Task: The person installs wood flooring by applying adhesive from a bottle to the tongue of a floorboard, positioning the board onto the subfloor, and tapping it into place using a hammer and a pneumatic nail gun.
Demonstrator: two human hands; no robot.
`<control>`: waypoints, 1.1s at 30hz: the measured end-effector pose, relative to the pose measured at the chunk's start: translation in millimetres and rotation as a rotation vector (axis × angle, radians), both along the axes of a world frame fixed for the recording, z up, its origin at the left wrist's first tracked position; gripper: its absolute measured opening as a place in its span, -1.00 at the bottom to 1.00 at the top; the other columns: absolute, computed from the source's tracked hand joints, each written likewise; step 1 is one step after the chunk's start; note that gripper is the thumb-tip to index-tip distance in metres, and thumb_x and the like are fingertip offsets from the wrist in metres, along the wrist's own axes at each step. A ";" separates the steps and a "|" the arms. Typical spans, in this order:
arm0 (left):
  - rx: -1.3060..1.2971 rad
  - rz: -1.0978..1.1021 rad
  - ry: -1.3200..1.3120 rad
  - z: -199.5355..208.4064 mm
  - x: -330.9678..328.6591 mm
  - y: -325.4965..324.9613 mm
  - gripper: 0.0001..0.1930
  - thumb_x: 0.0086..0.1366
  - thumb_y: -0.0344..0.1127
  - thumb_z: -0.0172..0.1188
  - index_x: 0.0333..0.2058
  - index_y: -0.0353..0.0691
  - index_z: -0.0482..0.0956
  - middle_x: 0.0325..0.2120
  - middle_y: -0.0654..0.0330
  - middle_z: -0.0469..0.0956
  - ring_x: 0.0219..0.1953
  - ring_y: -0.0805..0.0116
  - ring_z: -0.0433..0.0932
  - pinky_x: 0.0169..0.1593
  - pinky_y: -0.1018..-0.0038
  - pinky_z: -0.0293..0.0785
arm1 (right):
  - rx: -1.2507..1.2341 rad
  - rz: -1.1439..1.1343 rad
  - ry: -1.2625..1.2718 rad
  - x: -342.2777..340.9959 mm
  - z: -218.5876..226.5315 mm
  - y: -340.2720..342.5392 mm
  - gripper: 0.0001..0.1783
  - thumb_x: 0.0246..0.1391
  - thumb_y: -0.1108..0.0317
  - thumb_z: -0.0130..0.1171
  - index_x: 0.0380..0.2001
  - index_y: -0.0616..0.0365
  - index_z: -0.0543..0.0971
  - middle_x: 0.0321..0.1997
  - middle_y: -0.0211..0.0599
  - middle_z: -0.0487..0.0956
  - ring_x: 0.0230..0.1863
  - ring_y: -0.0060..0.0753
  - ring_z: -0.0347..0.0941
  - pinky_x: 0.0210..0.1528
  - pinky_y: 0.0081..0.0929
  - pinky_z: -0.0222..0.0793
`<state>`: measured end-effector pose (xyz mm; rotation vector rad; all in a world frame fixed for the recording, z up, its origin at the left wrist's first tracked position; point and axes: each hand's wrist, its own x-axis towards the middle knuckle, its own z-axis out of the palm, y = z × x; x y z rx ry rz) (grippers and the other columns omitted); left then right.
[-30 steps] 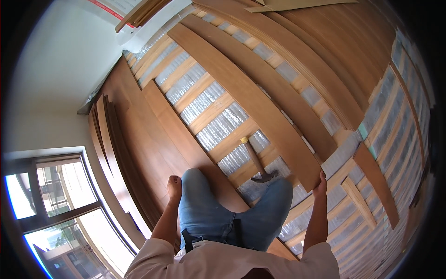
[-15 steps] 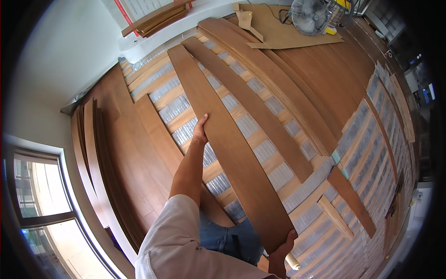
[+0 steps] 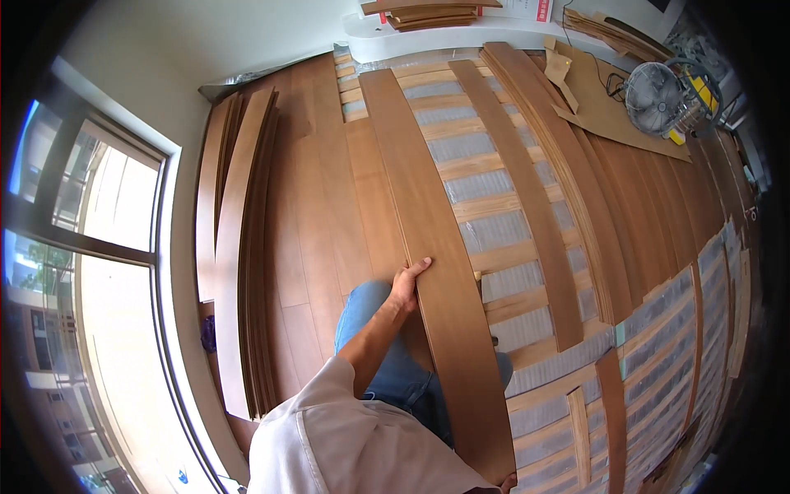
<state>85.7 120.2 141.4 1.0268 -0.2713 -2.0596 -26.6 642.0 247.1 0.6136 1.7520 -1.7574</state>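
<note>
Plank-moving step, prob.: long brown plank [image 3: 448,255] is held over legs [image 3: 377,325], edge clasped in L hand [image 3: 406,286], near end in R hand [image 3: 509,483] (mostly hidden). Steady grip's needed next.

Daylight glares through the left window [image 3: 107,189]; edges bend.

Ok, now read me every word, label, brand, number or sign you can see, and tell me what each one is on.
None can be read.
White panel with a red strip, at the top edge: any print is too small and blurred to read.
Fan, upper right: any marking is too small to make out.
Plank in the person's hands: no writing visible on its upper face.
</note>
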 end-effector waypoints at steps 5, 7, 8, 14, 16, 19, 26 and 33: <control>-0.093 0.142 0.011 17.2 86.4 -0.8 -0.54 0.21 -0.25 0.22 0.03 -0.30 0.35 -0.09 0.01 0.50 -0.06 0.11 0.52 0.02 0.17 0.51 | -0.151 0.127 0.019 10.8 -16.4 3.0 -0.42 0.08 -0.02 0.07 0.10 0.05 0.40 0.20 -0.15 0.38 0.21 -0.16 0.23 0.25 -0.18 0.14; -0.185 0.236 0.019 17.2 125.3 -15.8 -0.55 0.21 -0.25 0.22 0.01 -0.33 0.37 -0.10 0.00 0.50 -0.06 0.12 0.52 0.01 0.20 0.52 | -0.203 0.190 -0.010 24.4 -16.5 -12.5 -0.39 0.09 -0.06 0.03 0.12 0.07 0.38 0.21 -0.16 0.37 0.21 -0.16 0.24 0.24 -0.19 0.15; -0.208 0.241 0.051 27.0 135.8 -24.7 -0.56 0.21 -0.25 0.21 0.00 -0.35 0.38 -0.11 -0.01 0.51 -0.08 0.12 0.53 0.00 0.20 0.52 | -0.222 0.210 -0.016 31.2 -11.2 -26.0 -0.35 0.11 -0.12 -0.02 0.15 0.08 0.35 0.22 -0.16 0.36 0.20 -0.15 0.25 0.23 -0.22 0.16; -0.253 0.330 0.067 43.2 238.5 -83.3 -0.56 0.17 -0.30 0.21 -0.06 -0.46 0.33 -0.18 -0.10 0.51 -0.17 0.06 0.57 -0.10 0.16 0.59 | -0.023 0.346 0.092 98.2 51.0 -131.6 -0.17 0.19 -0.29 -0.17 0.26 0.17 0.22 0.31 -0.15 0.26 0.24 -0.14 0.24 0.23 -0.30 0.16; -0.234 0.359 0.126 36.8 271.3 -105.5 -0.60 0.18 -0.32 0.19 -0.10 -0.48 0.36 -0.21 -0.12 0.52 -0.19 0.05 0.58 -0.13 0.16 0.61 | -0.112 0.348 0.065 131.4 66.9 -153.1 -0.19 0.21 -0.24 -0.14 0.26 0.21 0.22 0.34 -0.16 0.23 0.26 -0.15 0.21 0.26 -0.30 0.12; -0.221 0.326 0.213 26.2 309.8 -129.7 -0.64 0.21 -0.32 0.16 -0.10 -0.46 0.39 -0.18 -0.11 0.52 -0.17 0.05 0.58 -0.11 0.15 0.60 | -0.155 0.470 0.225 156.0 58.4 -163.0 -0.20 0.17 -0.21 -0.05 0.26 0.20 0.23 0.33 -0.16 0.24 0.27 -0.14 0.19 0.27 -0.26 0.11; -0.226 0.288 0.243 16.6 355.5 -139.9 -0.57 0.24 -0.25 0.15 -0.01 -0.44 0.38 -0.09 -0.08 0.50 -0.06 0.08 0.53 0.01 0.19 0.51 | -0.331 0.852 -0.090 178.9 94.4 -161.5 -0.29 0.04 0.08 -0.10 0.20 0.32 0.25 0.24 -0.11 0.34 0.24 -0.14 0.26 0.28 -0.28 0.09; -0.297 0.371 0.276 24.6 381.9 -43.1 -0.37 0.40 0.18 -0.26 0.01 -0.34 0.39 -0.07 0.02 0.51 -0.03 0.20 0.49 0.12 0.30 0.37 | -0.339 1.315 -0.323 164.2 101.5 -175.5 -0.18 -0.19 0.24 0.16 0.18 0.42 0.22 0.15 -0.07 0.40 0.17 -0.20 0.34 0.23 -0.33 0.21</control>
